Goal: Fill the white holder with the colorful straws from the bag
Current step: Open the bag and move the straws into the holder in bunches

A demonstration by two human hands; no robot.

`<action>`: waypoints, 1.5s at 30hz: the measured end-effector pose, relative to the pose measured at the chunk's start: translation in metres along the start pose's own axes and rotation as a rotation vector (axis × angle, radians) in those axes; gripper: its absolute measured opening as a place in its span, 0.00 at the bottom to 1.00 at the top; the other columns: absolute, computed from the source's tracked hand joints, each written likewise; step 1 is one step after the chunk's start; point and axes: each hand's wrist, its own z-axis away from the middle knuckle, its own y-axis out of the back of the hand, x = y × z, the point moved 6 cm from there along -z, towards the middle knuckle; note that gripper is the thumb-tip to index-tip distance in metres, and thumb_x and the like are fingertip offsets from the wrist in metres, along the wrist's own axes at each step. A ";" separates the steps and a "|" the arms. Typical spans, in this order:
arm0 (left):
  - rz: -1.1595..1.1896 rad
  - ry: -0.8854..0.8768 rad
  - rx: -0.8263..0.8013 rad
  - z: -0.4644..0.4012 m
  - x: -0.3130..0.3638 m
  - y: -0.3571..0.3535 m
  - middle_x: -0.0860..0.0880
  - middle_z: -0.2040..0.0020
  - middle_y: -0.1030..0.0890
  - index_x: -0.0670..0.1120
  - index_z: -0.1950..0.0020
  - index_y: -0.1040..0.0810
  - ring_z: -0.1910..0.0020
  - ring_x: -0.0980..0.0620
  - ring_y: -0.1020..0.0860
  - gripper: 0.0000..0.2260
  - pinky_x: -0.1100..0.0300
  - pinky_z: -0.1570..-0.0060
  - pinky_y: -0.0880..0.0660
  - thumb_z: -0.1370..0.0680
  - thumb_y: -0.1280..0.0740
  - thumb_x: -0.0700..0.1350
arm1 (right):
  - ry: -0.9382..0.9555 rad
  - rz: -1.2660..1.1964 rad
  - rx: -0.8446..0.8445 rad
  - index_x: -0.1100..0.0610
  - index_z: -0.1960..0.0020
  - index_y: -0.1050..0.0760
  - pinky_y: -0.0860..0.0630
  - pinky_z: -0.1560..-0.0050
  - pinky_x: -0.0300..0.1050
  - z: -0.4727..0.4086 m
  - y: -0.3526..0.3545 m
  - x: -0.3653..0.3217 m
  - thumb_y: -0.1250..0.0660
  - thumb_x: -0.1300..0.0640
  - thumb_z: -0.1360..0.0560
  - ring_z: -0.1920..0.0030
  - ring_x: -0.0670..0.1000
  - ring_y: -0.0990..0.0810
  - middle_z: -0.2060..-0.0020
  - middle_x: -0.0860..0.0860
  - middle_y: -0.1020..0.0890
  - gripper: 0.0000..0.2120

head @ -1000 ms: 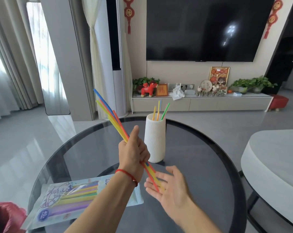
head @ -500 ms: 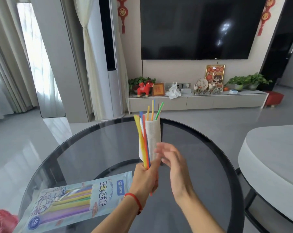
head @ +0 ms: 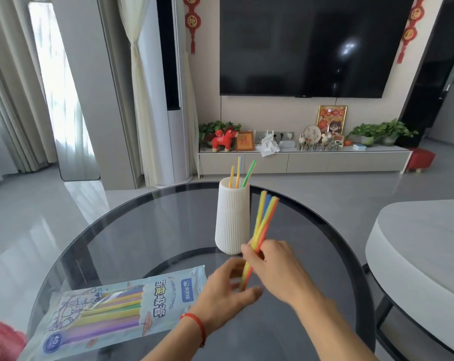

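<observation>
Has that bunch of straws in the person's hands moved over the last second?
Yes. The bunch of straws crossed from left of the white holder to its right, passing from the left hand to the right hand.

My right hand (head: 278,269) gripped a straw bundle (head: 262,225) at centre frame, just right of the white holder (head: 231,217); my left hand (head: 226,290) hovered spread-fingered beneath.

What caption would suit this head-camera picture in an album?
Right hand grips a bundle of colorful straws beside the white holder, left hand open below.
</observation>
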 end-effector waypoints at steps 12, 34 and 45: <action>-1.027 0.070 -0.037 0.040 -0.055 0.085 0.48 0.22 0.42 0.56 0.21 0.50 0.22 0.45 0.48 0.52 0.42 0.23 0.56 0.39 0.43 0.80 | 0.069 -0.325 0.668 0.63 0.60 0.18 0.24 0.63 0.48 -0.089 0.118 -0.044 0.37 0.47 0.15 0.67 0.55 0.18 0.70 0.54 0.17 0.23; -1.036 -0.059 0.119 0.038 -0.019 0.106 0.52 0.37 0.29 0.49 0.21 0.45 0.38 0.47 0.27 0.53 0.46 0.28 0.38 0.40 0.39 0.75 | 0.008 -0.338 0.556 0.53 0.53 0.21 0.30 0.61 0.45 -0.099 0.094 -0.058 0.37 0.49 0.18 0.68 0.42 0.26 0.71 0.43 0.24 0.11; -1.407 -0.266 0.001 0.036 0.015 0.081 0.47 0.43 0.30 0.44 0.28 0.36 0.50 0.44 0.27 0.40 0.46 0.51 0.29 0.41 0.34 0.48 | -0.576 -0.790 -0.399 0.58 0.43 0.21 0.20 0.70 0.47 0.028 -0.112 0.008 0.45 0.46 0.14 0.66 0.54 0.18 0.58 0.57 0.17 0.20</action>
